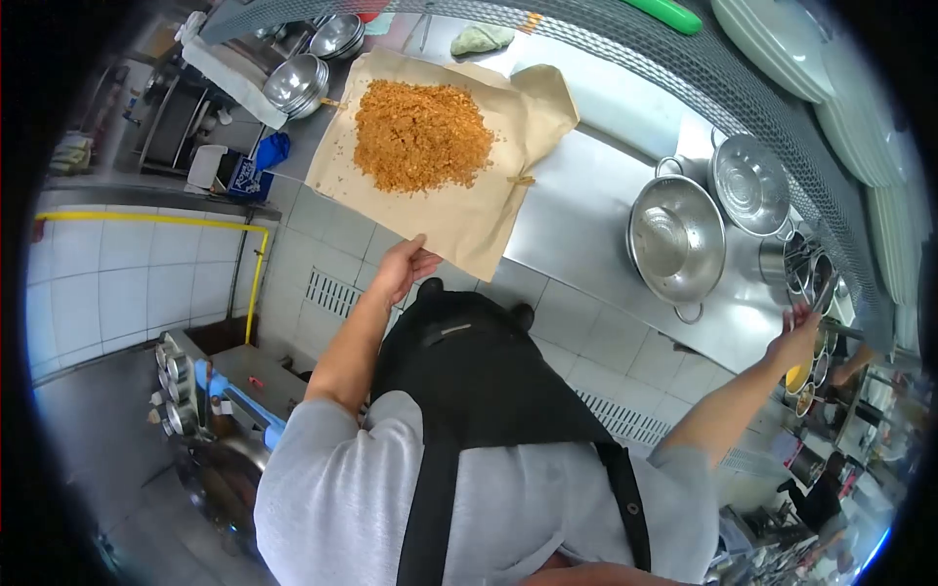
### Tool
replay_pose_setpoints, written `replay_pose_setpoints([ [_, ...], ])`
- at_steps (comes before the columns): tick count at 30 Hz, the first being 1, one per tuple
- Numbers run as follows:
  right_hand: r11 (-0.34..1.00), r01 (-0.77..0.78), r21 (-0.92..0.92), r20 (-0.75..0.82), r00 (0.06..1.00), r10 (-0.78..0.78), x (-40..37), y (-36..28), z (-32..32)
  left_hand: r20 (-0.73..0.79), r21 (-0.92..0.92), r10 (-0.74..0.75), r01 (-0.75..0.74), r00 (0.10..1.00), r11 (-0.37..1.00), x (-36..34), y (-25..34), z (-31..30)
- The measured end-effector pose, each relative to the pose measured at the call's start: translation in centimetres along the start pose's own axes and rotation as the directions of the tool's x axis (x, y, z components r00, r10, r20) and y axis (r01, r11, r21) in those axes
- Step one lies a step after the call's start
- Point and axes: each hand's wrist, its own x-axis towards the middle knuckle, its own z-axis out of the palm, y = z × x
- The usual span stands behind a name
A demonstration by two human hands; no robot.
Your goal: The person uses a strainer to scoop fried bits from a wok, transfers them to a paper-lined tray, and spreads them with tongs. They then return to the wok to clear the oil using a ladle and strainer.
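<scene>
A sheet of brown paper lies over the steel counter, its near edge hanging past the counter's front. On it is a heap of orange-brown crumbs. My left hand pinches the near edge of the paper, thumb uppermost. Far to the right, my stretched-out right hand has its fingers closed around a slim grey metal utensil, whose kind I cannot tell. Close by that hand, several metal utensils stand in steel containers.
Two steel colanders with loop handles, one nearer and one farther, sit on the steel counter. Stacked metal bowls stand at the back left. A mesh shelf with white plates overhangs the counter. A green cloth lies behind the paper.
</scene>
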Motion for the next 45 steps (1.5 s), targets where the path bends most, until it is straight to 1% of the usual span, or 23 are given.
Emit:
replay_pose_setpoints([
  [2, 0.979, -0.074, 0.190, 0.128, 0.991, 0.050, -4.7, -0.4, -1.0, 0.034, -0.007, -0.006, 0.006, 0.999, 1.000, -0.6, 0.2, -2.1],
  [6, 0.986, -0.109, 0.126, 0.336, 0.940, 0.061, -17.1, -3.9, 2.8, -0.092, -0.048, 0.043, -0.047, 0.995, 0.998, 1.0, 1.7, -10.7],
  [11, 0.936, -0.258, 0.239, 0.488, 0.865, 0.114, -29.3, -6.8, 12.6, -0.349, -0.097, 0.269, -0.320, 0.897, 0.942, 5.1, 7.7, -20.3],
  [15, 0.851, -0.428, 0.304, 0.637, 0.755, 0.153, -37.2, -8.2, 21.2, -0.294, -0.082, 0.335, -0.373, 0.895, 0.924, 7.2, 12.6, -23.6],
  [17, 0.813, -0.511, 0.280, 0.694, 0.692, 0.196, -39.8, -7.7, 25.3, -0.178, 0.058, 0.386, -0.381, 0.905, 0.923, 7.4, 14.2, -23.5],
  [19, 0.786, -0.563, 0.256, 0.768, 0.612, 0.189, -40.5, -5.4, 27.4, -0.111, 0.071, 0.367, -0.361, 0.924, 0.930, 9.6, 14.2, -24.7],
  [22, 0.901, -0.390, 0.191, 0.561, 0.796, 0.226, -43.0, -9.1, 29.6, -0.042, 0.225, 0.308, -0.291, 0.951, 0.930, 10.2, 15.1, -24.2],
  [26, 0.967, -0.204, 0.151, 0.279, 0.947, 0.156, -36.6, -8.9, 25.6, 0.034, 0.141, 0.269, -0.271, 0.963, 0.952, 9.3, 15.6, -25.1],
  [28, 0.989, -0.092, 0.115, 0.093, 0.992, 0.081, -31.9, -9.1, 22.4, -0.010, 0.140, 0.194, -0.191, 0.981, 0.972, 10.4, 13.1, -28.1],
  [30, 0.994, -0.057, 0.089, -0.072, 0.995, 0.064, -25.8, -8.1, 19.0, -0.117, 0.269, 0.100, -0.065, 0.988, 0.961, 10.5, 9.6, -32.0],
  [31, 0.999, -0.052, 0.009, -0.148, 0.988, 0.053, -21.7, -6.7, 17.2, -0.129, 0.293, 0.083, -0.042, 0.988, 0.955, 11.7, 6.0, -36.0],
  [32, 0.998, -0.048, -0.045, -0.198, 0.979, 0.038, -17.8, -4.9, 15.0, -0.078, 0.247, -0.033, 0.051, 0.996, 0.968, 12.3, 2.9, -40.5],
  [33, 0.995, -0.070, -0.072, -0.270, 0.962, 0.048, -15.4, -4.7, 13.9, 0.117, 0.733, 0.150, -0.187, 0.982, 0.654, 12.0, -0.4, -43.6],
  [34, 0.991, -0.064, -0.118, -0.330, 0.944, 0.022, -12.0, -3.3, 12.3, 0.286, 0.918, 0.075, -0.295, 0.955, 0.266, 8.4, -0.3, -43.3],
  [35, 0.961, -0.078, -0.266, -0.371, 0.928, -0.027, -8.8, -2.1, 10.9, 0.667, 0.627, 0.033, -0.537, 0.744, -0.565, 7.2, -3.3, -46.6],
  [37, 0.809, -0.082, -0.581, -0.358, 0.919, -0.164, 1.1, 2.8, 5.9, 0.470, 0.719, -0.133, -0.465, 0.873, -0.516, 2.9, -6.4, -45.4],
  [38, 0.678, -0.065, -0.732, -0.299, 0.925, -0.234, 6.5, 6.3, 3.9, 0.398, 0.805, -0.172, -0.433, 0.901, -0.405, 0.5, -6.8, -44.8],
  [39, 0.638, -0.077, -0.766, -0.273, 0.938, -0.214, 7.2, 5.2, 4.6, 0.381, 0.853, -0.175, -0.418, 0.908, -0.312, -1.2, -6.9, -43.7],
  [40, 0.471, -0.066, -0.879, -0.154, 0.977, -0.150, 7.6, 3.7, 5.4, 0.398, 0.865, -0.170, -0.431, 0.901, -0.258, -2.4, -6.8, -42.2],
  [42, 0.489, -0.098, -0.867, -0.227, 0.950, -0.212, 13.6, 7.5, 4.1, 0.433, 0.868, -0.126, -0.451, 0.892, -0.210, -3.3, -5.9, -38.8],
  [43, 0.094, 0.059, -0.994, 0.048, 0.993, -0.110, 14.1, 5.2, 4.6, 0.327, 0.897, -0.151, -0.357, 0.933, -0.260, -1.6, -7.0, -39.2],
  [44, -0.289, 0.296, -0.910, 0.281, 0.955, 0.094, 13.2, 3.2, 4.8, 0.220, 0.896, 0.039, -0.217, 0.975, 0.388, -0.1, -8.2, -40.3],
  [45, -0.281, 0.110, -0.953, 0.121, 0.992, -0.021, 14.1, 4.2, 5.1, -0.282, 0.465, -0.153, 0.275, 0.947, 0.842, 0.8, -8.2, -38.7],
])
